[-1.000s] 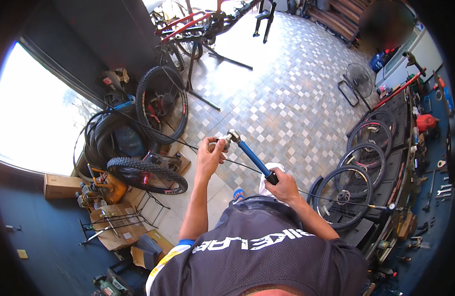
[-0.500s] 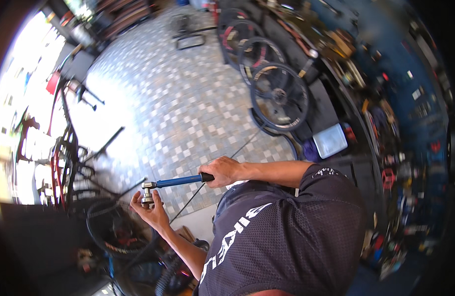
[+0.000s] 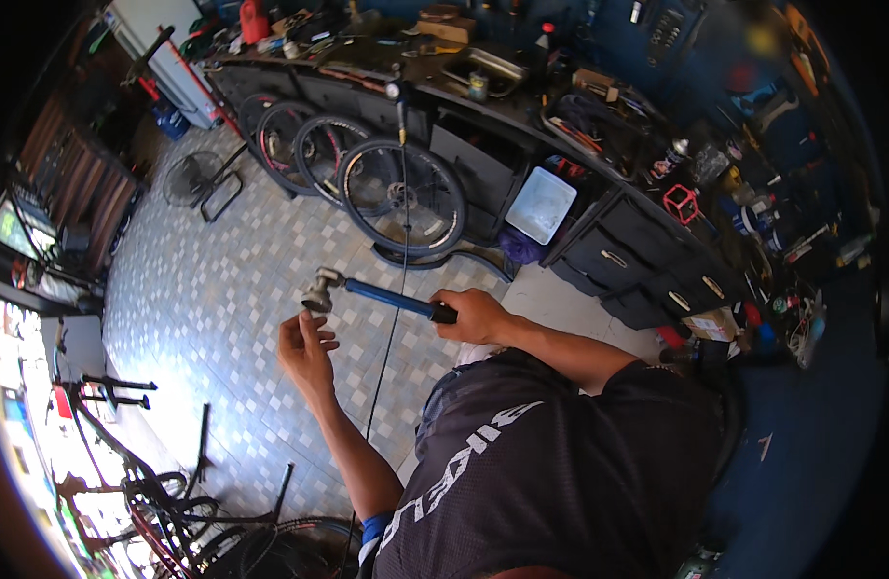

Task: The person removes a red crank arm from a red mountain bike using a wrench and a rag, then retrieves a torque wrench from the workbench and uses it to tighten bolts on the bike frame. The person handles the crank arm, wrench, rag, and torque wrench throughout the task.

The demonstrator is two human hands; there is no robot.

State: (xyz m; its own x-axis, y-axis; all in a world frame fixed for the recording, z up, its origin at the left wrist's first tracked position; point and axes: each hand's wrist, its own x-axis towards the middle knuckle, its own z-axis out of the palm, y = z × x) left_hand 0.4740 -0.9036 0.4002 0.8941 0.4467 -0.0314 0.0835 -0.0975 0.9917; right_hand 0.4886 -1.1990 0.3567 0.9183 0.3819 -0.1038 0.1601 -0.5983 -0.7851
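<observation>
Blue-shafted, black-ended metal ratchet wrench [image 3: 372, 291] is clasped in right grip [image 3: 473, 317] above grey tiled floor [image 3: 271, 249]; round silver socket [image 3: 316, 301] is fitted, not yet applied; left grip [image 3: 307, 355] at socket, hold can't be told.

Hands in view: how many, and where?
2: the right hand on the black grip of the blue tool; the left hand just below its metal head, contact unclear. No others show.

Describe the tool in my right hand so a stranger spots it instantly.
Over the grey-and-white patterned tiled floor, find the bare right hand. From it extends a straight blue rod-shaped tool with a black grip and silvery metal head. Its thick blue shaft sets it apart from the thin black cord crossing it in view.
</observation>
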